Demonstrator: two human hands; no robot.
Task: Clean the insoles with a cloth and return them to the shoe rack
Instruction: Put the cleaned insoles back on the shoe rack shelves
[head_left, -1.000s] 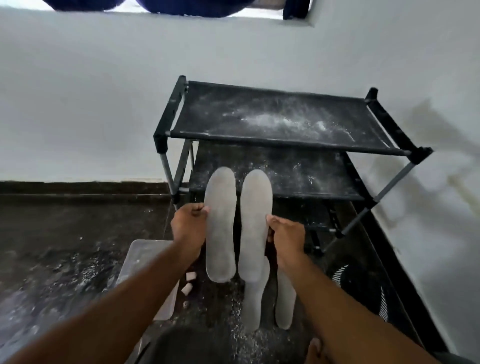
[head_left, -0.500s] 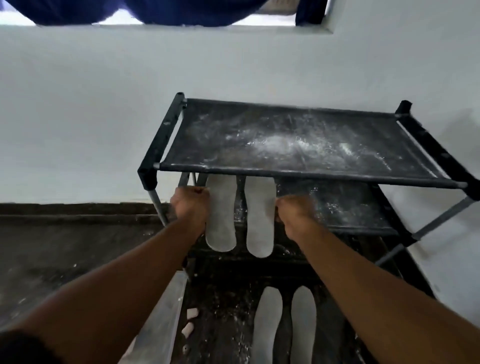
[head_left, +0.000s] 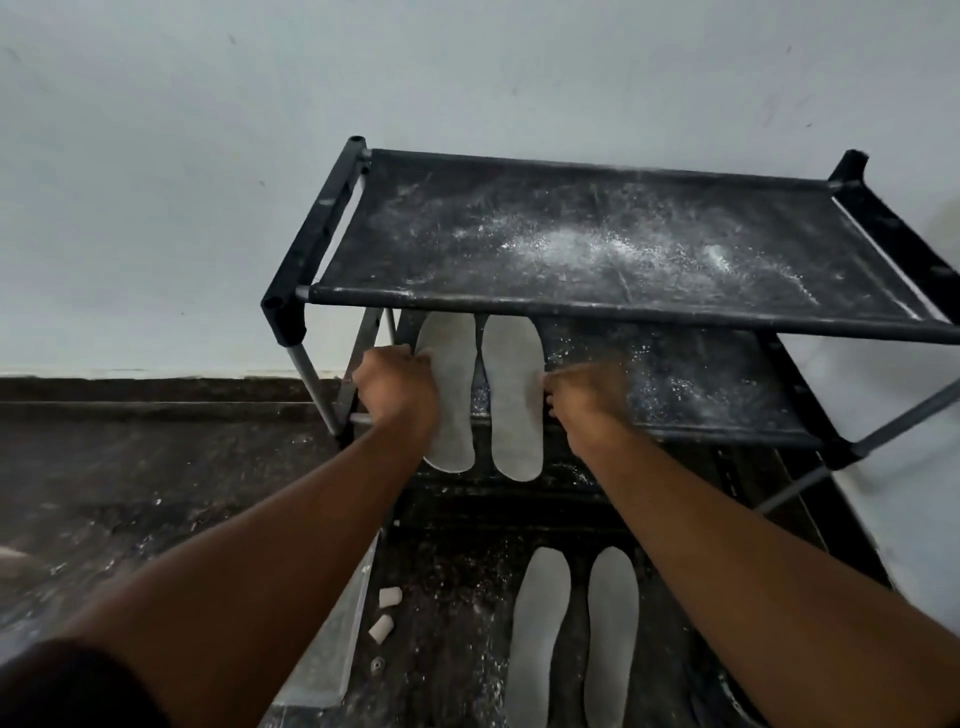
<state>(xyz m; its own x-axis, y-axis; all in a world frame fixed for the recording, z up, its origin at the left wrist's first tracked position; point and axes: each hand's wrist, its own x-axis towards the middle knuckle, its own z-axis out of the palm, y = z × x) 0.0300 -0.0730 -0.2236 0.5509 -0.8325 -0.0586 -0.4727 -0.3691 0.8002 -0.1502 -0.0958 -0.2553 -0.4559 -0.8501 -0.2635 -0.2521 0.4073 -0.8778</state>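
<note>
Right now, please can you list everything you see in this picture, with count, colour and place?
shoe rack: one, black, dusted white, against the wall.
held insoles: two, grey, on the rack's middle shelf, heels overhanging its front edge.
floor insoles: two, grey, on the dark floor in front of the rack.
small white pieces: two, on the floor, left of the floor insoles.
wall: white, behind the rack.
left hand: grips the left held insole.
right hand: grips the right held insole.
</note>
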